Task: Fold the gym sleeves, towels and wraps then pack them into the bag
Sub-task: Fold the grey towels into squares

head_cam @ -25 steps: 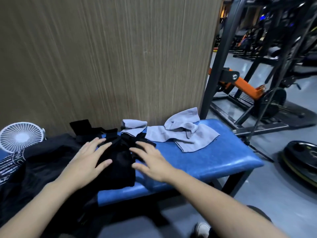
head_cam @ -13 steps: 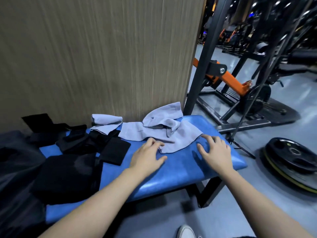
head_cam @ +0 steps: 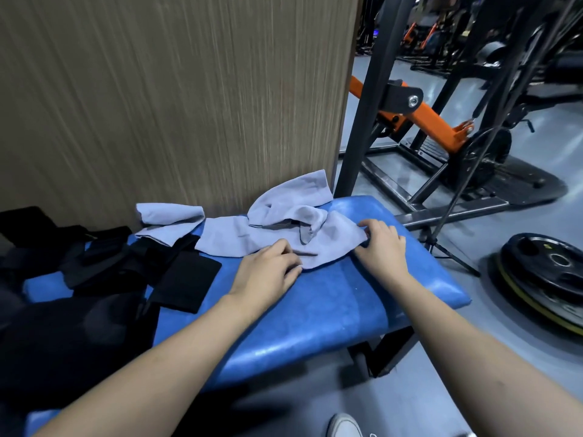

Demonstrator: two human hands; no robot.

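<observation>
Grey towel (head_cam: 252,238), lying crumpled on the blue bench (head_cam: 315,310) against the wood panel: I pinch its near edge with my left hand (head_cam: 268,272) and its right corner with my right hand (head_cam: 381,244), fingers curled; spreading it flat should precede folding.

A towel (head_cam: 277,238) lies crumpled on the table (head_cam: 315,310) against the wall (head_cam: 173,99), wraps (head_cam: 157,266) to its left. Both hands rest at its near edge. Weight plates (head_cam: 549,272) lie on the floor at right.
</observation>
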